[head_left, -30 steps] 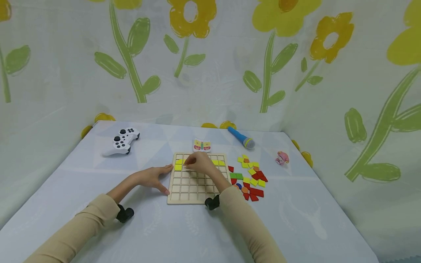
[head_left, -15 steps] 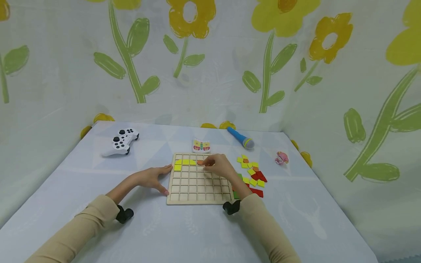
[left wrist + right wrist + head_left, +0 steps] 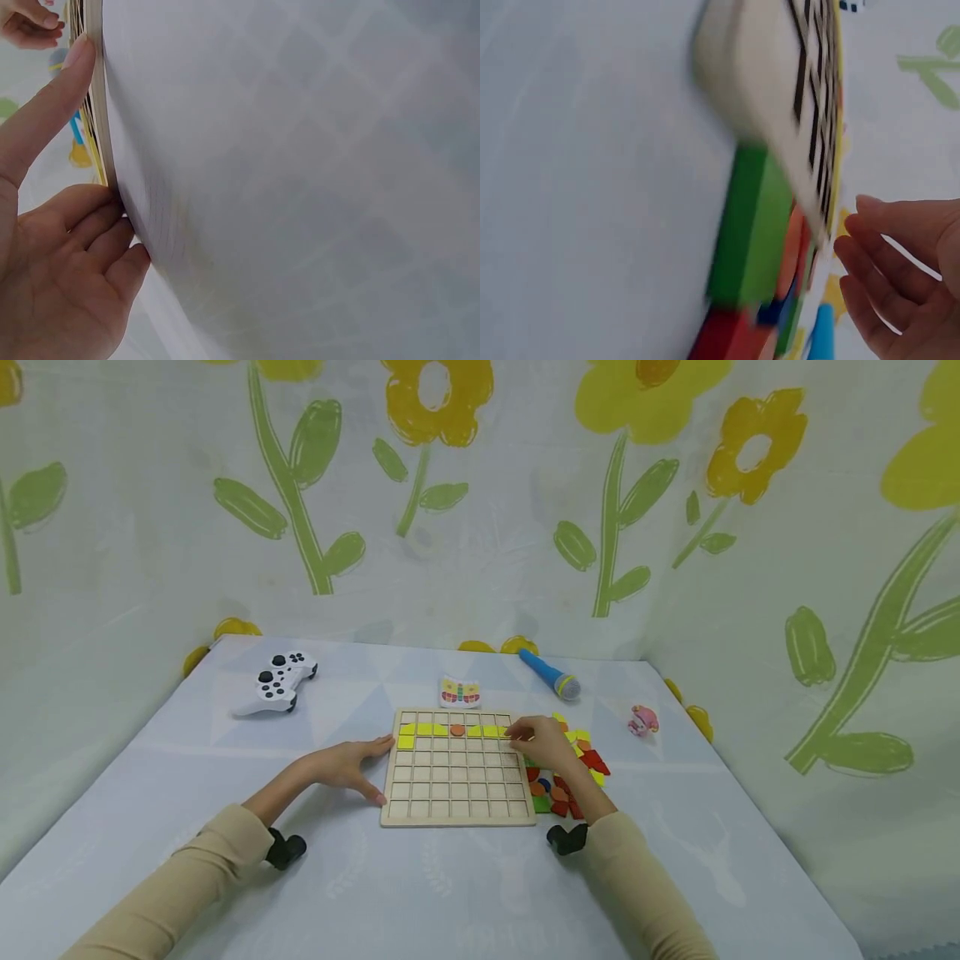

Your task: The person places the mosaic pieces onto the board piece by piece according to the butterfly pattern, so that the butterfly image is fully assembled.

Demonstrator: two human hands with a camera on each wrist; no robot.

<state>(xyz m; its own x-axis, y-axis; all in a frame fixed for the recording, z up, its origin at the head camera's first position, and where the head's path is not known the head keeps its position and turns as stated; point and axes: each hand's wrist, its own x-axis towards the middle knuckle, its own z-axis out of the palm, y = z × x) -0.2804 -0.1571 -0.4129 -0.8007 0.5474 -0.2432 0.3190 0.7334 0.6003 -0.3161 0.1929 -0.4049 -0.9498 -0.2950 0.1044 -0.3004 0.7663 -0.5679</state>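
A wooden grid board lies on the table. Along its second row sit yellow tiles on the left, an orange disc in the middle and more yellow tiles on the right. One yellow square sits below the row's left end. My left hand steadies the board's left edge, thumb and fingers spread; in the left wrist view its thumb presses the board's side. At the upper right edge is my right hand, fingers loosely bent. The right wrist view shows nothing between its fingers.
Loose red, yellow, green, orange and blue pieces lie right of the board, partly behind the right forearm. Behind the board is a patterned card. A white game controller, a blue toy microphone and a pink figurine lie farther out.
My right hand has moved rightward across the board to its right edge, uncovering the orange disc and the right-hand yellow tiles. The left hand has stayed in place.
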